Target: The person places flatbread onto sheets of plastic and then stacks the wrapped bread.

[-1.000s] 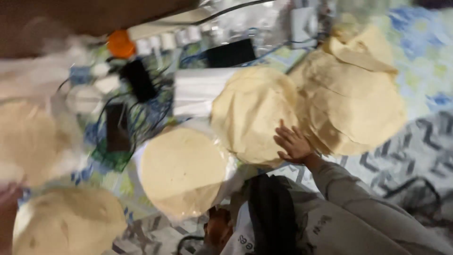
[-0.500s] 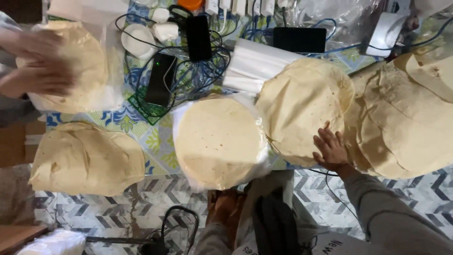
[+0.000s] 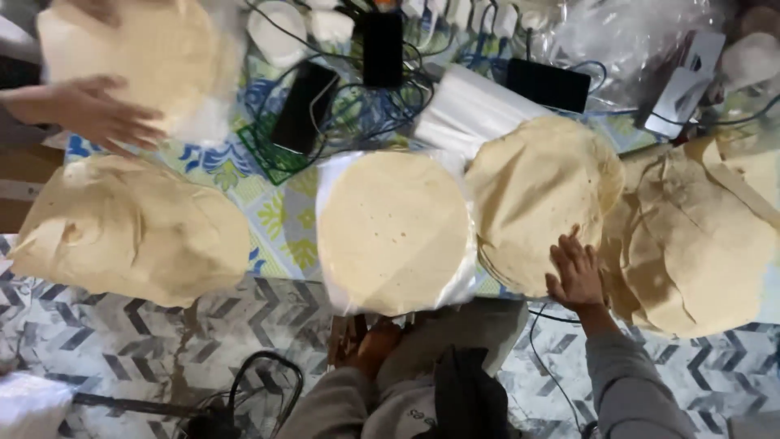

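Your left hand [image 3: 101, 114] lying spread flat, gripping nothing, against round pale flatbread stack in clear plastic bag [image 3: 154, 57] at table's far-left corner. Right hand's grip: cannot tell. Second bagged flatbread stack [image 3: 394, 232] lying finished at centre. Loose flatbread pile [image 3: 134, 232] waiting unbagged. Co-worker's hand [image 3: 575, 272] pressing another loose pile [image 3: 536, 199].

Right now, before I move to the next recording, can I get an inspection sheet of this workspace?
Surface: patterned tablecloth, mostly covered.
Job's things: bagged flatbread stack under the left hand; centre bagged stack; loose flatbread piles.
Clutter: phones, white folded bags.
Hands: left hand open, flat on its stack; right hand unclear; co-worker's hand on another pile.
Cables: dark tangle among the phones.
Surroundings: chevron floor.
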